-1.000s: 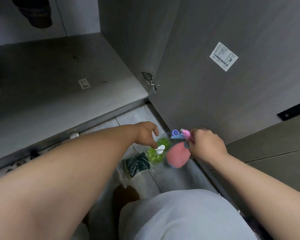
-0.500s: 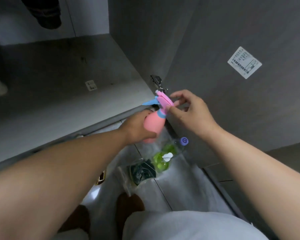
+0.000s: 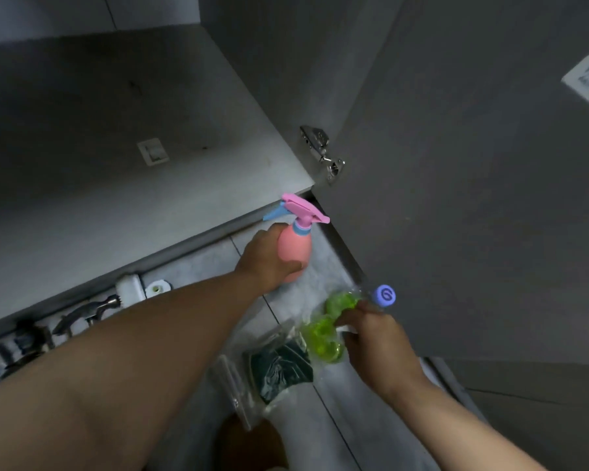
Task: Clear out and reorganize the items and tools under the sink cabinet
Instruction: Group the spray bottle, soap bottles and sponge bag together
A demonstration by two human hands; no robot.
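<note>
Tools [image 3: 48,329] at lower left are too blurred for us to identify. Left hand [image 3: 269,261] grips the sprayer [image 3: 295,248] at frame centre. Right hand [image 3: 378,341], fingers curled, clasps the green bottle [image 3: 322,334], partly hiding it.

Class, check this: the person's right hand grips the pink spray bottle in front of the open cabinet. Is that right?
No: in the head view the left hand grips the pink spray bottle in front of the open cabinet.
</note>
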